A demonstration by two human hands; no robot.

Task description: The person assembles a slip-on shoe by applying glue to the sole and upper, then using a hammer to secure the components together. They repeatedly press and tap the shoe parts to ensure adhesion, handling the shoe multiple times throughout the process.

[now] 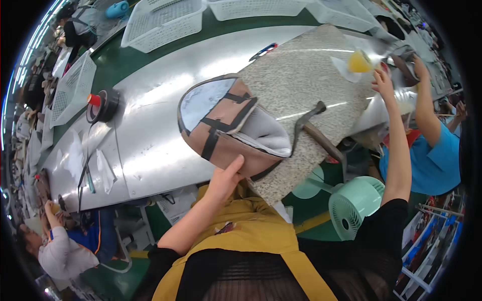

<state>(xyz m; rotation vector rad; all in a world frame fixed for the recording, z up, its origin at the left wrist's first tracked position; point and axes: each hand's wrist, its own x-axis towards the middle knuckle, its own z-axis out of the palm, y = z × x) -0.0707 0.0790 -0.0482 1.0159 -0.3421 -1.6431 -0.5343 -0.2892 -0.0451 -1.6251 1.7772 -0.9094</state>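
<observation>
Fingers (236, 165) grip shoe upper (226, 123); hammer (316, 130) beside.

A long shiny metal counter (165, 125) runs across the room beside a green belt (118, 60) carrying white plastic baskets (160, 22). A mint-green fan (354, 203) stands on the green floor (321, 228) below the counter's near edge. Ceiling light glares off the metal.
</observation>
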